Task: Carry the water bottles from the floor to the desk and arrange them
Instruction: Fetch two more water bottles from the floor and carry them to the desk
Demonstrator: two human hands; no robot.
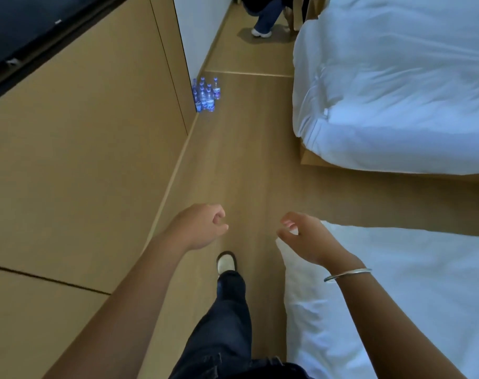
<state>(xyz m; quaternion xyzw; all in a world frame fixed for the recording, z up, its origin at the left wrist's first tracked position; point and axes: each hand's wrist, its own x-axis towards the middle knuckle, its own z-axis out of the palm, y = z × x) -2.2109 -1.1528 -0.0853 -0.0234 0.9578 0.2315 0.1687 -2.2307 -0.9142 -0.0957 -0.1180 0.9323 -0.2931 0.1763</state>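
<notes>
Both forearms reach forward from the bottom edge, cut off below the elbows. On the left, the left hand hangs over the wooden floor with its fingers loosely curled and nothing in them. Beside it to the left runs a tall wall of tan wooden panels, and a dark screen is cut off by the upper left corner, too dim to make out further. Between the arms, one leg in dark trousers steps ahead, ending in a pale shoe with a dark rim; the other leg is hidden. To the right, the right hand also holds nothing, its fingers bent loosely with thumb and forefinger near each other, and a thin silver bangle circles the wrist. Under that arm lies white bedding of a near bed, cut off by the right and bottom edges.

Farther along the floor, well apart from both hands, the water bottles stand upright in a tight cluster against the foot of the panel wall. They are small, clear, with blue labels and pale caps; their exact count is hard to tell, since some hide behind others. Right of them a second white bed fills the upper right. At the top edge, another person's leg in blue jeans and a white shoe shows, the rest cut off.
</notes>
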